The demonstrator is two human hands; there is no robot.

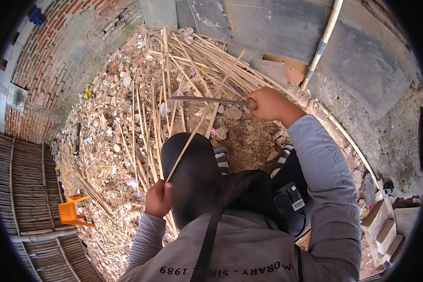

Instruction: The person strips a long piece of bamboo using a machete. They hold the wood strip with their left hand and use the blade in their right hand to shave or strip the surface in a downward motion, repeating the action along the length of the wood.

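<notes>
Two hands clamp: the left hand (158,199) on one pale strip (191,140) slanting across a dark knee (195,181) that blocks the view below, the right hand (268,104) on one long-bladed knife (199,99), its contact with the strip unclear. Many loose strips (207,54) lie beyond; one orange chair (71,213) sits left.

The right grip (266,104) clenches, the left grip (158,199) pinches.

The right hand (267,104) hides most of the brown handle (251,104) of a long, thin, dark metal blade (207,99). The left hand (157,199) covers the lower part of a thin, pale bamboo strip (197,128); where it ends is unclear. Striped grey-and-white footwear (222,162) is partly hidden. A blue bundle (36,17) looks too blurred to identify; many ground scraps (105,136) are too small.
</notes>
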